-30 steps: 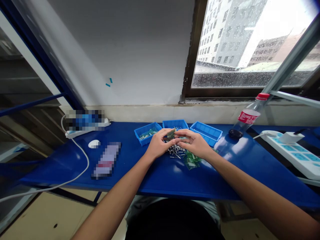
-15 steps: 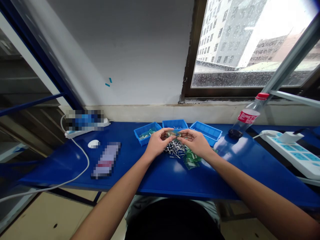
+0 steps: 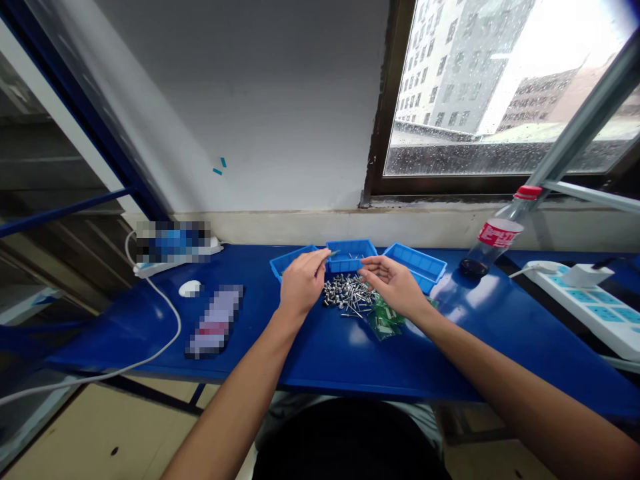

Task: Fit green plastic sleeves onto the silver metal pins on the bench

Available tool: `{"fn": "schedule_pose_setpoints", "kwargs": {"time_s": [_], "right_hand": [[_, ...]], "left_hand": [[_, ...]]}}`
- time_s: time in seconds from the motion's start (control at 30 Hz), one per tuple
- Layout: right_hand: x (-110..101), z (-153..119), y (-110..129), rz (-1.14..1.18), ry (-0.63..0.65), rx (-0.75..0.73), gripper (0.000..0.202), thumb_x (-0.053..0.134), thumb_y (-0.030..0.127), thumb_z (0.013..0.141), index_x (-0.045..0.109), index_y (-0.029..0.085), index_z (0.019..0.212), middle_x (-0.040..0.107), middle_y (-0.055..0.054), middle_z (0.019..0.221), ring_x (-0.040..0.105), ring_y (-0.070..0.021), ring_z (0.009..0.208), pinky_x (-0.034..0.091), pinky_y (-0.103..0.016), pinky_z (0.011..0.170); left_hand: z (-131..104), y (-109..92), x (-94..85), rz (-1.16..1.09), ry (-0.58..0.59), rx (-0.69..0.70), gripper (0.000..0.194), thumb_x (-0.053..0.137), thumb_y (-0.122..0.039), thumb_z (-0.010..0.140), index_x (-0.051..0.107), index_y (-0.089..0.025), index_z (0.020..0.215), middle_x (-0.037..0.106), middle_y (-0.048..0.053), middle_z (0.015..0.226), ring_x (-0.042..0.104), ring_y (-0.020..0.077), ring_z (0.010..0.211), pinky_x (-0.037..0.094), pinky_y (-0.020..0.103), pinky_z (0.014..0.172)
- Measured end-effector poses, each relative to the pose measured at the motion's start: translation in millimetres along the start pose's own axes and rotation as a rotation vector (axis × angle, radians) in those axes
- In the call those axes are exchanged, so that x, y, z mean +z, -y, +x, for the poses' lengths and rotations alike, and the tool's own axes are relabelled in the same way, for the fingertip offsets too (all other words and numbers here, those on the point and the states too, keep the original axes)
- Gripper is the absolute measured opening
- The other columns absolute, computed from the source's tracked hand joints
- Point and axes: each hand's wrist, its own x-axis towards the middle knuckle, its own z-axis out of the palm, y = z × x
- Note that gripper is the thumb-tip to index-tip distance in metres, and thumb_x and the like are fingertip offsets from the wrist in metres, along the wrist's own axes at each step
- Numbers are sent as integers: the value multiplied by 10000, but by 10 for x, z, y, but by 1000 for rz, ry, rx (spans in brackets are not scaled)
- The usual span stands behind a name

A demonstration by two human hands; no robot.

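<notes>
My left hand [image 3: 303, 283] is closed in a pinch above the left blue bin [image 3: 277, 265]. A small green plastic packet [image 3: 335, 253] sticks out from its fingertips. My right hand [image 3: 393, 283] hovers over the right side of a pile of loose metal fasteners [image 3: 345, 291], its fingers curled and slightly apart, with nothing visible in them. Beneath that hand lie several green plastic packets [image 3: 384, 323] with small parts inside. The middle blue bin [image 3: 350, 245] behind the pile has a few metal pieces in it. My left hand hides most of the left bin's inside.
A right blue bin [image 3: 417, 267] stands beyond my right hand. Farther right are a cola bottle [image 3: 497, 233] and a white power strip [image 3: 595, 310]. Leftward lie a blurred flat object [image 3: 217, 320], a white mouse-like item [image 3: 189, 289] and a white cable [image 3: 170, 310].
My hands were together over the pile at the packet; now they are apart. The left has moved left toward the left bin with the packet, and the right has let go.
</notes>
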Motion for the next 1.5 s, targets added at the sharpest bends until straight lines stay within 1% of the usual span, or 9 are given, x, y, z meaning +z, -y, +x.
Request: {"fn": "schedule_pose_setpoints", "kwargs": {"time_s": [0.17, 0.33, 0.53, 0.67, 0.8, 0.97, 1.23, 1.4, 1.5], "right_hand": [[14, -21, 50, -188, -11, -81, 289, 688, 454, 976, 731, 217, 1136, 784, -103, 1034, 755, -264, 934, 642, -414, 791], [19, -28, 87, -347, 23, -154, 212, 657, 392, 989, 756, 237, 1095, 803, -91, 1045, 753, -258, 866, 635, -428, 784], [-20, -20, -48, -573, 212, -356, 260, 705, 379, 985, 779, 259, 1204, 787, -111, 1180, 679, -345, 1174, 564, -544, 1007], [-13, 10, -160, -621, 315, -405, 243, 762, 346, 948, 806, 296, 1182, 801, -87, 1146, 678, -329, 1144, 542, -533, 1046], [-3, 33, -200, -659, 289, -404, 182, 710, 188, 934, 819, 275, 1051, 806, -78, 1044, 669, -309, 1094, 557, -476, 986], [-6, 34, -157, -659, 261, -342, 191, 666, 90, 890, 758, 252, 849, 777, -52, 894, 665, -272, 945, 556, -405, 869], [-40, 43, -107, -524, 111, -214, 61, 716, 235, 905, 766, 268, 911, 803, -37, 975, 731, -273, 942, 566, -432, 863], [-33, 24, -41, -418, -12, -287, 55, 697, 277, 938, 745, 251, 939, 777, -61, 940, 724, -255, 870, 585, -416, 826], [-16, 2, 4, -393, -8, -343, 68, 697, 287, 958, 734, 250, 915, 764, -63, 936, 707, -237, 837, 586, -399, 805]], "left_hand": [[-13, 157, -41, 319, -43, -116, 301, 565, -274, 1022, 770, -212, 1233, 717, 157, 1338, 600, 383, 1252, 477, 549, 1058], [-41, 206, 67, 317, 139, -201, 390, 567, -492, 1031, 791, -181, 958, 764, 158, 1001, 698, 321, 940, 515, 451, 939], [-27, 170, 38, 302, 129, -154, 264, 605, -372, 1013, 763, -178, 1097, 770, 156, 1091, 712, 326, 974, 514, 454, 939], [-6, 28, 37, 105, 98, 11, 233, 554, -285, 1033, 736, -194, 1148, 748, 125, 1191, 674, 307, 1131, 500, 456, 1040], [-44, -176, 132, -205, 164, 76, 216, 537, -269, 1049, 739, -208, 1096, 757, 94, 1140, 687, 258, 1097, 529, 409, 1030], [-100, -265, 240, -268, 307, 118, 221, 548, -270, 1044, 754, -222, 1105, 758, 91, 1150, 682, 267, 1111, 520, 423, 1051], [-56, -222, 186, -289, 209, 15, 257, 554, -297, 1039, 781, -206, 1117, 764, 104, 1136, 702, 268, 1099, 542, 410, 1012], [-69, -239, 184, -346, 313, -106, 361, 559, -365, 1042, 753, -223, 1312, 821, 60, 1012, 746, 233, 842, 595, 370, 842], [-74, -247, 185, -445, 345, -123, 375, 532, -383, 1055, 776, -216, 1285, 829, 64, 1113, 779, 248, 939, 608, 364, 868]]}}
